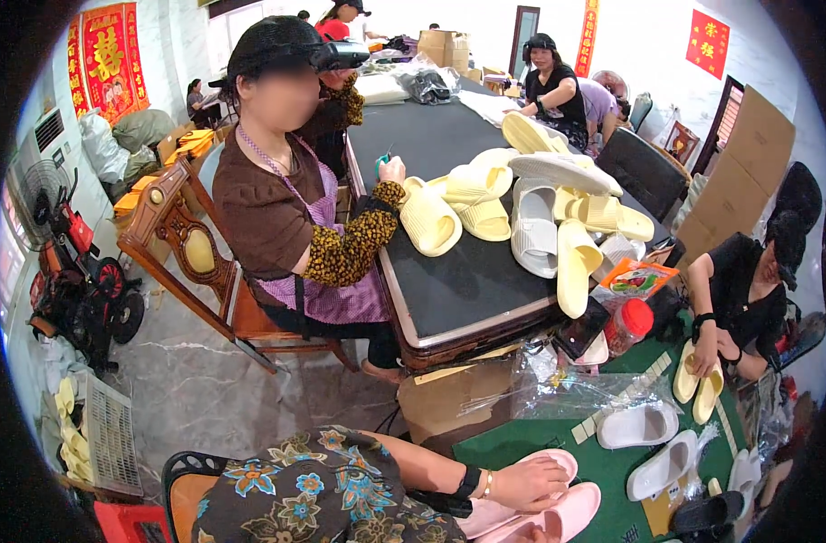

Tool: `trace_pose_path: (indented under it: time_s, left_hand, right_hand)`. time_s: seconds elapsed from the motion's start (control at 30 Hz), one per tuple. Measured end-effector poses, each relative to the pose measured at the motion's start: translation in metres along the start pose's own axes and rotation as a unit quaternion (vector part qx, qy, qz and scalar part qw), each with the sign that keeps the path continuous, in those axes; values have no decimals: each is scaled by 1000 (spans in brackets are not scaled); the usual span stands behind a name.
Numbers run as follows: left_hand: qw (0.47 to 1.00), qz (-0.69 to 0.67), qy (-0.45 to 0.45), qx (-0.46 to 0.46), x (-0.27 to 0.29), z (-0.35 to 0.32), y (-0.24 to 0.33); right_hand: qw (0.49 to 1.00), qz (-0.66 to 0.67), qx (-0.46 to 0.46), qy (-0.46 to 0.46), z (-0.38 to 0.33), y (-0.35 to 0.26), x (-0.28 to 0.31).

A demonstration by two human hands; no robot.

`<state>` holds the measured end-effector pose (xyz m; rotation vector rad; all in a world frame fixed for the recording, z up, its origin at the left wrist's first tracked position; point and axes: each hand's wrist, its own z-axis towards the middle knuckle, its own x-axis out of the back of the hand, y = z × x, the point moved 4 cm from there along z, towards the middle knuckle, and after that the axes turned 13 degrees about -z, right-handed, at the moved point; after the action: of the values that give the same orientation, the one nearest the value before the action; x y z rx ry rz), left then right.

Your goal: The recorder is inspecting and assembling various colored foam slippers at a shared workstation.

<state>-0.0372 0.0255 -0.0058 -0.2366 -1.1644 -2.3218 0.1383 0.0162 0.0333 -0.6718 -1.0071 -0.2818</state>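
Nearest the camera spread a dark skirt or dress printed with blue and tan flowers, and past it the wearer's left hand lay across a pair of pale pink slide slippers, low in the head view, right of the middle. Its fingers lay close together over the upper slipper; whether they gripped it I could not tell. Only a sliver of the right hand showed at the lower edge, its fingers too cut off to judge. Both slippers lay side by side, plain and smooth, with rounded ends. A black wristband and a gold-coloured bracelet circled the left wrist.

Writing stood mainly on the walls: a red banner at upper left bore large gold characters above printed figures, and a red square poster at upper right carried gold characters too. An orange snack packet, also printed, lay by a red-lidded jar at the corner of the black-topped table, beside heaped yellow and grey slippers.
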Motion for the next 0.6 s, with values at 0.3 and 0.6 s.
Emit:
trace_pose_path:
  time_s: [0.3,0.6]
  left_hand:
    - [1000,-12,-1,9,2,-1,2]
    - [998,-10,-44,31,13,12,-3]
  right_hand:
    - [1000,13,-17,-14,-4,6,-8]
    - [1000,3,-11,1,19,7,-19]
